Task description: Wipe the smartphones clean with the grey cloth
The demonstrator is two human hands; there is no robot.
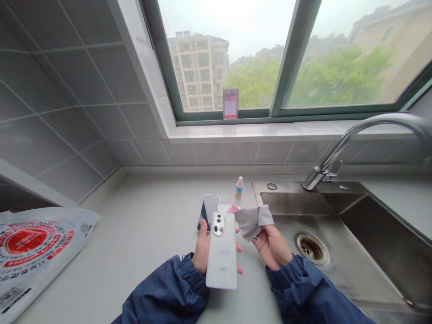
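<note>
My left hand [201, 249] holds a white phone [222, 252] upright, back side up, with its round camera ring at the top. To its right, my right hand [272, 245] grips a grey cleaning cloth [253, 220] that hangs just beside the phone's top corner. On the counter behind the phone lies a second phone [209, 209], dark screen up. A pink-edged packet [232, 209] lies next to it, and a small dropper bottle [239, 186] stands further back.
A steel sink [354, 234] with a drain [312, 247] and a curved tap [357, 139] fills the right side. A printed plastic bag [30, 252] lies at the left on the pale counter [141, 234]. Grey tiled walls and a window sill stand behind.
</note>
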